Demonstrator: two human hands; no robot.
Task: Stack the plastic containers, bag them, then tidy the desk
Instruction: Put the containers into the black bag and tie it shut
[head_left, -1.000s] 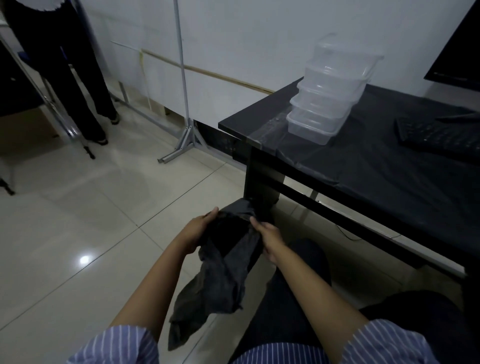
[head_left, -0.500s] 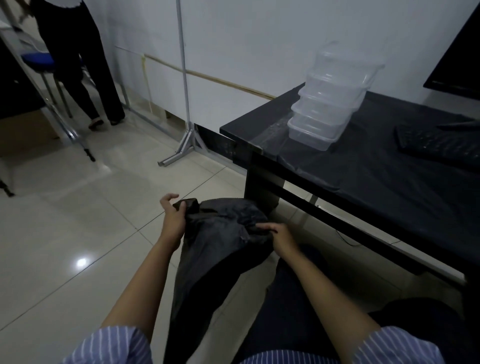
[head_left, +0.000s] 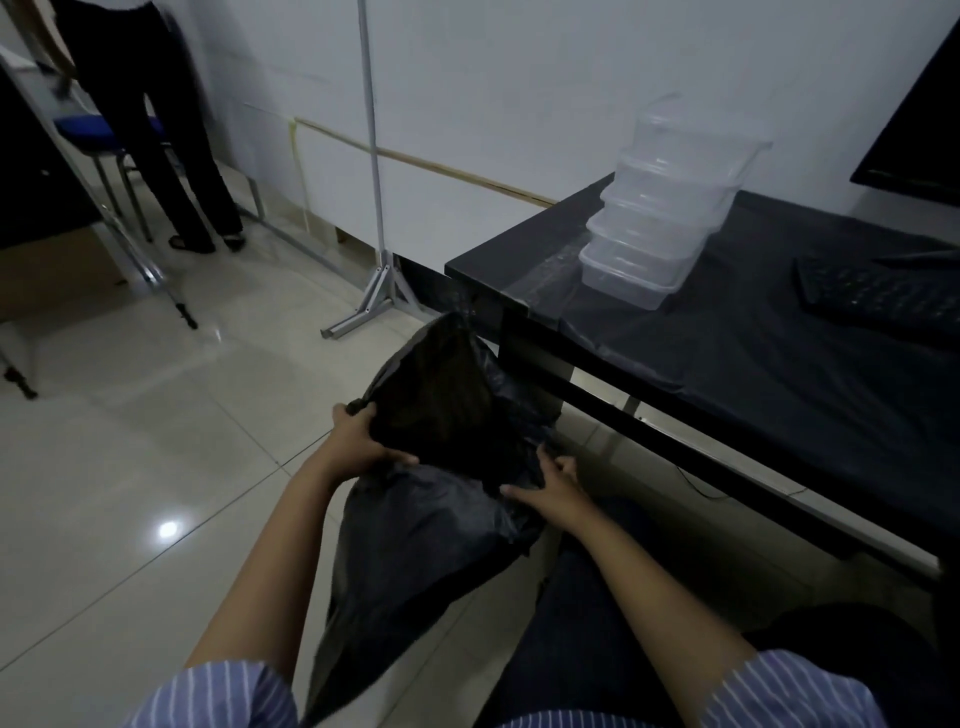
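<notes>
1. Containers (head_left: 670, 208) first: the clear plastic tubs are already stacked on the tabletop (head_left: 779, 374), upper right of the frame, near its left corner. Stack leans a bit toward the right as it goes up, but it's holding.

2. Black bag (head_left: 436, 467) is in the lower middle of the frame, held over the floor just in front of the tabletop's leg, well apart from the stack.

3. What just changed: a second ago the bag was a crumpled wad between both hands, half a second ago it was starting to spread, and now the mouth is actually pulled open, with a dark hollow facing up toward the stack.

4. Hands: left hand (head_left: 358, 441) grips the left edge of the opening, fingers curled over the rim. Right hand (head_left: 550, 486) is on the near right edge, thumb and fingers pinching the plastic. They're apart, stretching the mouth between them.

5. My read: stacking's done, bagging is next. The opening looks wide enough, but one hand probably has to let go to fetch the stack, so the mouth could flop shut.

6. Also around: a keyboard (head_left: 883, 296) on the right of the tabletop, and somebody's legs (head_left: 176, 171) standing upper left.
</notes>
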